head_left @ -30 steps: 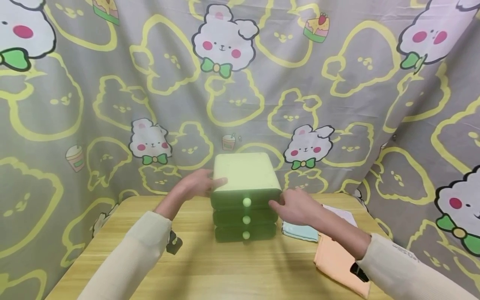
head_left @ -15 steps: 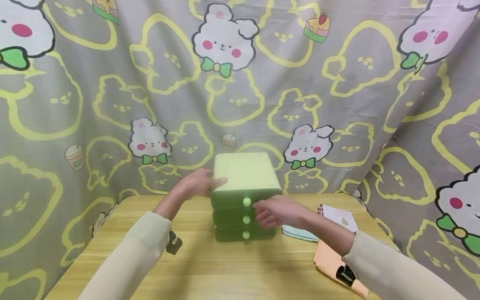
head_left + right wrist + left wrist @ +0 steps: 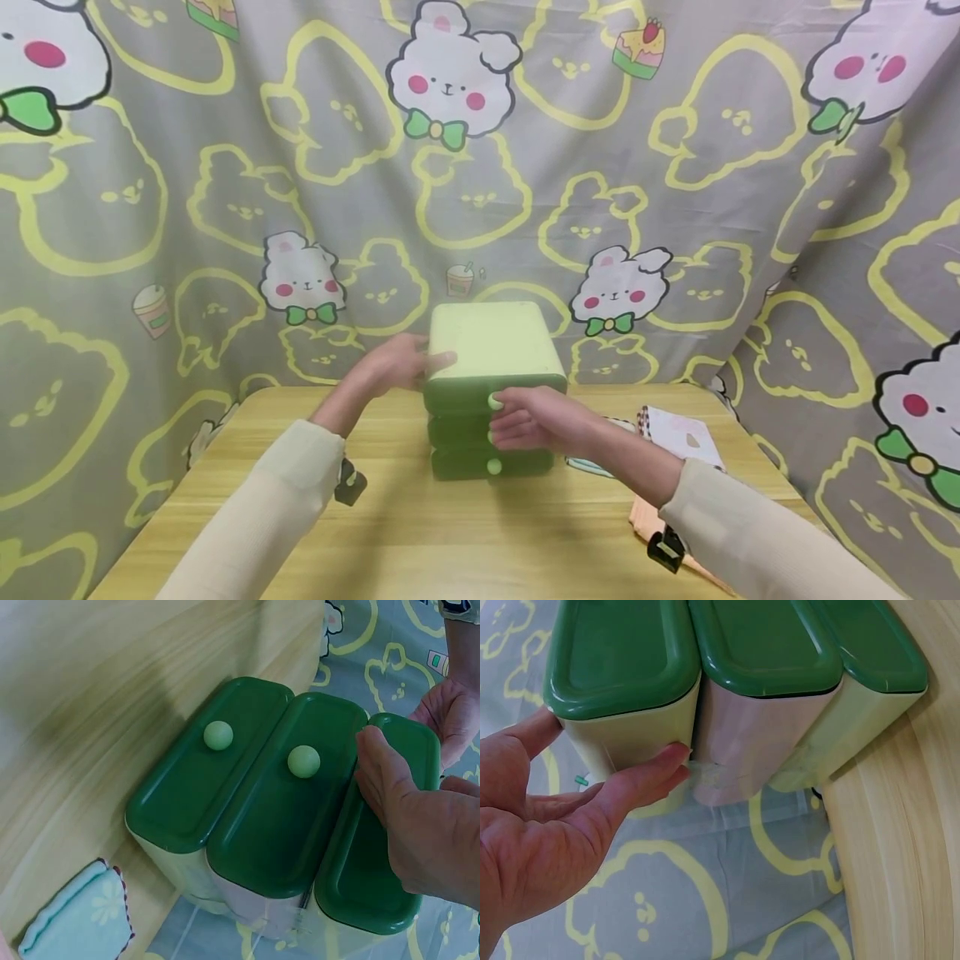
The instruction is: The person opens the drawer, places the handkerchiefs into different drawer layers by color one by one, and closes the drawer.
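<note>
Stood near the back middle of the wooden bench (image 3: 465, 533), close to the cartoon-rabbit curtain (image 3: 225, 167): a small three-drawer plastic cabinet (image 3: 491, 392), pale green shell, dark green drawer fronts, each with a round pale knob. Looked light, stiff and smooth, so likely to slide or tip on the bench unless braced. Best held by the shell's flat sides; each drawer best taken by its little knob, a pinch rather than a full grasp.

Rested against the cabinet's left side at the top, fingers straight and relaxed, thumb over the upper edge: the left hand (image 3: 401, 367), bracing, not clasping. Seen the same way from the left wrist, with the fingertips (image 3: 676, 754) touching the pale wall of the top drawer (image 3: 626, 656).

Reached across the front at the top drawer (image 3: 390, 825): the right hand (image 3: 536, 419), fingers curled over where that drawer's knob (image 3: 495, 402) sat. Hidden from the right wrist view, that knob, under the hand (image 3: 427, 825); whether truly pinched or only covered could not be told. Left bare: the middle knob (image 3: 304, 761) and bottom knob (image 3: 218, 735).

Lay to the right of the cabinet, well apart from the hands: a folded light-blue cloth (image 3: 79, 911), an orange cloth (image 3: 637, 517) and a white patterned one (image 3: 678, 429).
</note>
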Demonstrator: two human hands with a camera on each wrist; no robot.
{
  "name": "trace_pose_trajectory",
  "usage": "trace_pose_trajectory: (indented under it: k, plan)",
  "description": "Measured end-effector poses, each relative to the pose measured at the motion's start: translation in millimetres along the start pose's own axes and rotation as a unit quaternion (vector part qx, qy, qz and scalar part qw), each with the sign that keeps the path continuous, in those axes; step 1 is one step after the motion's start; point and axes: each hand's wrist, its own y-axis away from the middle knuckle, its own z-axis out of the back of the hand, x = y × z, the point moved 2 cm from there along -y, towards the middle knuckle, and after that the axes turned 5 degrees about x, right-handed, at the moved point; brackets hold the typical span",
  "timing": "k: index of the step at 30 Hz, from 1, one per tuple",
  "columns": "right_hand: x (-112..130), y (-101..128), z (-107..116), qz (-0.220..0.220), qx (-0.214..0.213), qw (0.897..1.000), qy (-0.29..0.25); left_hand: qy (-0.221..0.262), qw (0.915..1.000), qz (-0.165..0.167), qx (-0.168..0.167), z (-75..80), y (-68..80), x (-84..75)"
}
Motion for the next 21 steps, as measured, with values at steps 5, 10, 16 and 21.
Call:
trace_pose_trajectory:
  k: [5,10,16,21]
  plan:
    - [-1,-4,-2,0.006,-0.020,1.000,-0.024,-0.017,0.9998,-0.011,-0.002,0.3,0.1,-0.4]
    - [-2,-8,-4,0.010,-0.046,0.998,-0.040,-0.018,0.9997,-0.014,-0.002,0.5,-0.6,-0.4]
    - [-5,-14,-6,0.015,-0.066,0.997,-0.039,-0.004,1.0000,-0.007,0.001,0.3,0.2,-0.1]
    - [-6,-16,-7,0.014,-0.075,0.997,-0.030,-0.001,1.0000,-0.009,0.000,1.5,0.6,-0.2]
